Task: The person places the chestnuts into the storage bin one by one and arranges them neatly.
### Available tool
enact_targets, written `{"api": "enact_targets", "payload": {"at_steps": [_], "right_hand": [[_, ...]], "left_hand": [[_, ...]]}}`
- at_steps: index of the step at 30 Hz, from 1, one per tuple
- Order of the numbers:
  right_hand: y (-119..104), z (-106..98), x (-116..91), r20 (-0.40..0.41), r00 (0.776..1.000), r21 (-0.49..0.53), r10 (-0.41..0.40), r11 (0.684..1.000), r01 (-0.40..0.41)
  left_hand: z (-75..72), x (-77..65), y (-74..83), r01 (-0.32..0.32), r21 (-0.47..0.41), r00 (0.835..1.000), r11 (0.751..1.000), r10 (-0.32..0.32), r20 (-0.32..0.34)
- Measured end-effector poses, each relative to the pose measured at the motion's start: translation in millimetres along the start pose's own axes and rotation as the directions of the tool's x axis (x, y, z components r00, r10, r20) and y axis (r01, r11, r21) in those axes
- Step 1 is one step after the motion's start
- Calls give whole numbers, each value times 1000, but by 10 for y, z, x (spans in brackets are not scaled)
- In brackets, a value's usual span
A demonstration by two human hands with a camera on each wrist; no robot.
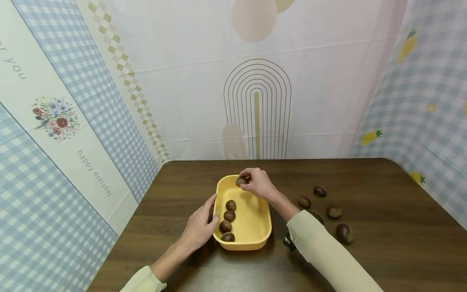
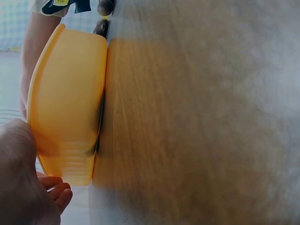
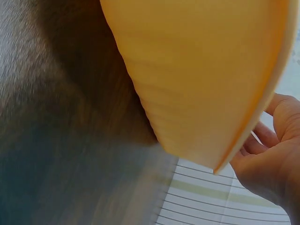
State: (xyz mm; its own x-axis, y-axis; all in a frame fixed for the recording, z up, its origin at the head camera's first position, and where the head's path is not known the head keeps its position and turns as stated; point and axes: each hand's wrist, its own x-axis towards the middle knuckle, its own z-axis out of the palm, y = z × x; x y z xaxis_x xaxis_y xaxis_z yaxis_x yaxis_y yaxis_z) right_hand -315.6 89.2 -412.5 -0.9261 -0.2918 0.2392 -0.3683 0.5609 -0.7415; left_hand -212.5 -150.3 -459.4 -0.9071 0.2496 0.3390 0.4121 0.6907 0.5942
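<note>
A yellow plastic tray point(image 1: 255, 221) with raised walls stands on the table in the head view. My left hand point(image 1: 200, 223) grips its left rim, thumb over the edge and fingers along the outer wall. Several glossy brown chestnuts point(image 1: 229, 215) lie in a row inside, along the left wall. Over the tray's far end, my right hand point(image 1: 258, 183) pinches another chestnut point(image 1: 240, 181) between thumb and fingers. In the left wrist view the tray's outer side point(image 2: 70, 98) shows beside the left hand. The right wrist view hides the pinched chestnut behind the tray wall point(image 3: 201, 79).
Several loose chestnuts point(image 1: 333, 211) are scattered on the dark wooden table point(image 1: 386, 202) right of the tray, one partly covered by the right sleeve point(image 1: 313, 233). Patterned cloth point(image 1: 189, 101) hangs behind the table and at both sides.
</note>
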Motion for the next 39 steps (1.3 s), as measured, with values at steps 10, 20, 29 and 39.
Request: {"api": "enact_targets", "payload": {"at_steps": [10, 20, 29, 39], "right_hand": [[3, 130, 21, 34, 999, -39, 36, 999, -35], [1, 210, 38, 54, 998, -52, 22, 998, -19], [16, 268, 59, 69, 998, -71, 4, 997, 1], [14, 334, 54, 69, 997, -106, 33, 994, -25]], "left_hand": [[9, 7, -9, -14, -11, 1000, 1000, 14, -19], [33, 17, -13, -12, 14, 999, 1000, 13, -45], [36, 18, -4, -14, 21, 998, 1000, 15, -56], [33, 9, 2, -16, 26, 998, 1000, 17, -56]]}}
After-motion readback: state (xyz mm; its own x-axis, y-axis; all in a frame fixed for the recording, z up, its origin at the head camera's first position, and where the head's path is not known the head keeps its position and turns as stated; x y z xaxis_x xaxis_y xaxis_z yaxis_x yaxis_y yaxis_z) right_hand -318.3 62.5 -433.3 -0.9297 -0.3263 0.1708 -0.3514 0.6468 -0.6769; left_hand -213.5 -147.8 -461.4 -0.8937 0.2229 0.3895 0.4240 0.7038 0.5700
